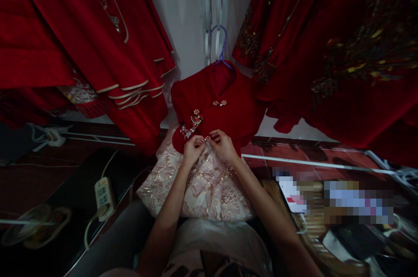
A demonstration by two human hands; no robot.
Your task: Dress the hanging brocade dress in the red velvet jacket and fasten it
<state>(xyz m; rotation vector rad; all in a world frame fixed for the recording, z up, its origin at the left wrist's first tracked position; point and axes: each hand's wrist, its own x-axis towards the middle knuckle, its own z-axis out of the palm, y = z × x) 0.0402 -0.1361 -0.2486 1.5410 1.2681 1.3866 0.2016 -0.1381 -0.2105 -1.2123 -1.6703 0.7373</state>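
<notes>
Both hands, left hand [193, 146] and right hand [222, 143], are pinching what seems a pearl clasp [208, 138] on the small red velvet dress [228, 116] hanging from a blue hanger [223, 46].

Large red embroidered garments [81, 28] hang on both sides — gold-trimmed; a white plastic power strip [103, 196] lies on the dark floor, left.

red dress top [228, 113]: matt velvety cloth under my fingers. skirt [202, 185]: pale cloth, shiny gold thread. clasps [219, 103]: pearly, glinting. hanger [222, 46]: smooth plastic. floor tiles [294, 150]: glossy.
</notes>
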